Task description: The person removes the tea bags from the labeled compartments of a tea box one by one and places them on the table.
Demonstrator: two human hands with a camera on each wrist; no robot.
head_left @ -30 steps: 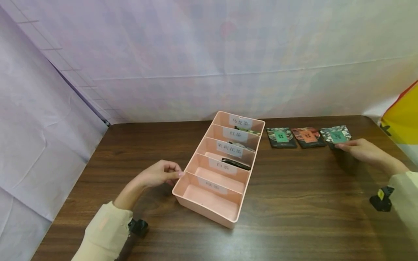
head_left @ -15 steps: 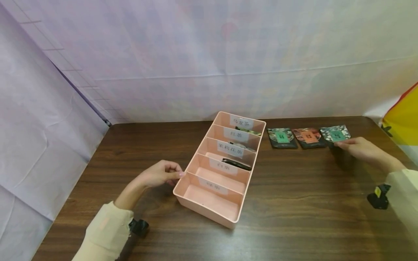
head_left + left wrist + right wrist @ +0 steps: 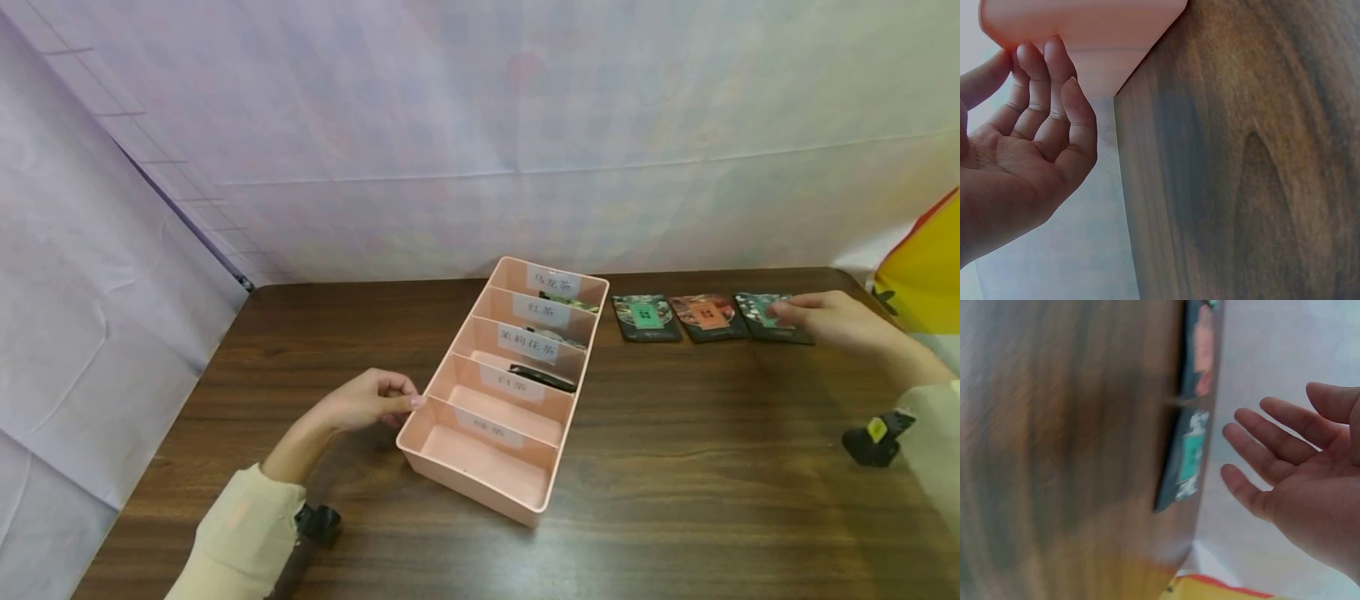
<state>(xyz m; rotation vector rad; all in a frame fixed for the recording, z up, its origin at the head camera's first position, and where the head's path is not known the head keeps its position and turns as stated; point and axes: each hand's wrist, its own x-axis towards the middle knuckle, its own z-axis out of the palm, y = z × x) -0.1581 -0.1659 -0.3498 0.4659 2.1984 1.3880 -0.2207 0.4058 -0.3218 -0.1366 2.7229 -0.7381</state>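
A pink divided box (image 3: 474,493) with paper labels stands at an angle on the table. At its left rim, my left hand (image 3: 371,402) pinches the wall between thumb and fingertips; the left wrist view shows the fingers against the box's side (image 3: 1091,25). Over to the right, my right hand (image 3: 847,327) hovers above a black and teal tea sachet (image 3: 752,310), its fingers covering part of it in the head view. Seen from the right wrist, that sachet (image 3: 1190,456) lies on the table, apart from the loosely spread fingers, which hold nothing.
Left of the teal sachet lie an orange-labelled sachet (image 3: 708,317) and a green-labelled one (image 3: 647,317) in a row. Dark sachets (image 3: 542,377) show in some box compartments. A pale curtain (image 3: 525,167) hangs behind the table; yellow cloth (image 3: 926,279) is at right.
My right hand has risen from the teal sachet's lower right edge, where its fingertips were, and the sachet's right corner now shows. The left hand and the box have not moved.
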